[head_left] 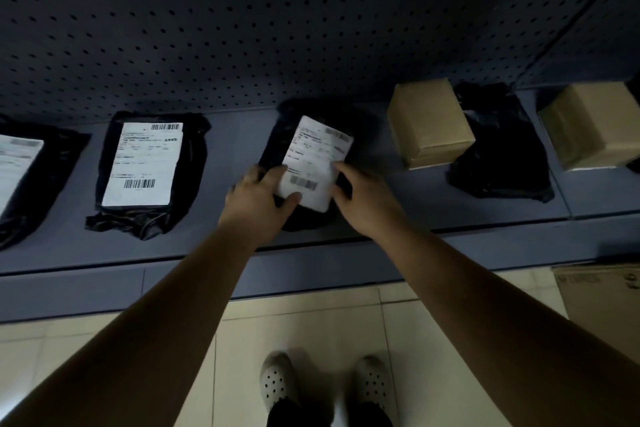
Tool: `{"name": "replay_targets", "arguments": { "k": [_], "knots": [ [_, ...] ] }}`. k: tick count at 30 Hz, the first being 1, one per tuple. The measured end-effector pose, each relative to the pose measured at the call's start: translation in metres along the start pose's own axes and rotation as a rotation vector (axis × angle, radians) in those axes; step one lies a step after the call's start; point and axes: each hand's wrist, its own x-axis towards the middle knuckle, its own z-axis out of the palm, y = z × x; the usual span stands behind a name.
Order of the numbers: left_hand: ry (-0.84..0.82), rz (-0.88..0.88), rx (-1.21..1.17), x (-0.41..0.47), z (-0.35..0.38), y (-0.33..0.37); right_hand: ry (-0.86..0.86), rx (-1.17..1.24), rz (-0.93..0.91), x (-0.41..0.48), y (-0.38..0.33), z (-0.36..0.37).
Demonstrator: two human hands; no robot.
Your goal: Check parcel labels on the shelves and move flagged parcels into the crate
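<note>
Left hand (258,198) and right hand (363,199) gripped the parcel (313,149); loosely held, it might slip off the shelf (235,135).

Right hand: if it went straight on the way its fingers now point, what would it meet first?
The right hand touches the white label of the black parcel, fingers pointing up-left across it. Straight on, it meets that parcel first; beyond it probably the perforated back panel, depth unclear.

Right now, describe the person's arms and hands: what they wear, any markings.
The left forearm and right forearm are bare, no sleeves in view. The left hand and right hand wear no gloves; no watch, ring or band shows.
</note>
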Motion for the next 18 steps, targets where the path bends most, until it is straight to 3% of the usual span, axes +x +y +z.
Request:
{"name": "replay_targets", "arguments": {
  "k": [5,11,18],
  "knots": [
    [0.064,-0.022,-0.128,-0.018,0.007,0.005,-0.065,0.117,0.247,-0.002,0.004,-0.008],
    [-0.019,-0.122,-0.354,-0.010,0.011,0.000,-0.169,0.228,0.215,-0.007,0.009,-0.003],
    [0.092,-0.046,-0.540,-0.022,0.008,0.008,-0.050,0.290,0.143,-0.011,0.004,0.002]
  ]
}}
